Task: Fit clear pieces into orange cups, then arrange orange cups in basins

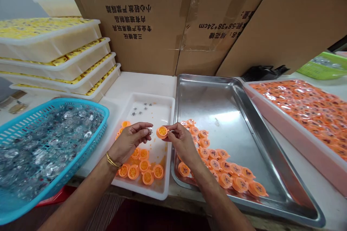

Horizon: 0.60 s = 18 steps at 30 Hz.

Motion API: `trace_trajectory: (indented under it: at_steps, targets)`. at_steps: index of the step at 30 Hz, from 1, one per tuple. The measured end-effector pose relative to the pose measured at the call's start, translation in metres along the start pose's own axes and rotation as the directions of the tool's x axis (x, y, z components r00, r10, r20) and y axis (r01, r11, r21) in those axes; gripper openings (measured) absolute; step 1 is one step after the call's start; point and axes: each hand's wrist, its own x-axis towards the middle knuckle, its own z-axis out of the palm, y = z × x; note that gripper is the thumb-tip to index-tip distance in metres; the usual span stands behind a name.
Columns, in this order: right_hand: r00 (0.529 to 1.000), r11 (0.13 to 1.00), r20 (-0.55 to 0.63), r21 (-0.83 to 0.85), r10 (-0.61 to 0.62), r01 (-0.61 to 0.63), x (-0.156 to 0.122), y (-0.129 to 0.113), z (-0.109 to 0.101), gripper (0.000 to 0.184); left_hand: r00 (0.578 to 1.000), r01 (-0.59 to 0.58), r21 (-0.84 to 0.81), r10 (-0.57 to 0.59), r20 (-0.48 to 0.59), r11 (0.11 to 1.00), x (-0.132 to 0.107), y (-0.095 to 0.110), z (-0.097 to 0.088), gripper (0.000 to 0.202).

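Observation:
My right hand pinches a small orange cup filled with yellow-orange stuff, held above the white tray. My left hand is closed in a pinch on a tiny clear piece, held close to the cup's left side. Below the hands, several open orange cups lie in the white tray. To the right, a steel tray holds several covered orange cups along its near left side.
A blue basket of clear plastic lids sits at left. Stacked white trays with yellow contents stand behind it. A pink tray of sealed orange cups lies at right. Cardboard boxes wall the back. A green basket is far right.

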Motion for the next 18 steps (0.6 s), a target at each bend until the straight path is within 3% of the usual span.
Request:
trace_trajectory:
  at_steps: [5,9,12,15,18]
  targets:
    - [0.999,0.999,0.006,0.003,0.033,-0.033,-0.005,-0.006,0.005,0.015,0.996,0.093,-0.237,-0.093,0.011,0.967,0.0,-0.003,0.006,0.028]
    - [1.0,1.0,-0.019,0.002,0.019,-0.019,-0.006,-0.006,0.006,0.014,0.991,0.137,-0.29,-0.133,0.035,0.947,0.002,-0.005,0.011,0.026]
    - [0.999,0.998,-0.05,-0.064,-0.001,-0.002,-0.007,-0.005,0.006,0.011,0.995,0.1,-0.204,-0.101,0.004,0.974,0.001,-0.006,0.018,0.027]
    - [0.994,0.977,-0.088,-0.209,-0.058,0.039,-0.008,-0.005,0.007,0.009,0.997,-0.019,0.031,0.021,-0.079,0.999,0.001,-0.006,0.029,0.03]
    - [0.986,0.934,-0.109,-0.348,-0.122,0.077,-0.01,-0.006,0.011,0.007,0.975,-0.113,0.255,0.156,-0.159,0.96,0.003,-0.007,0.039,0.029]
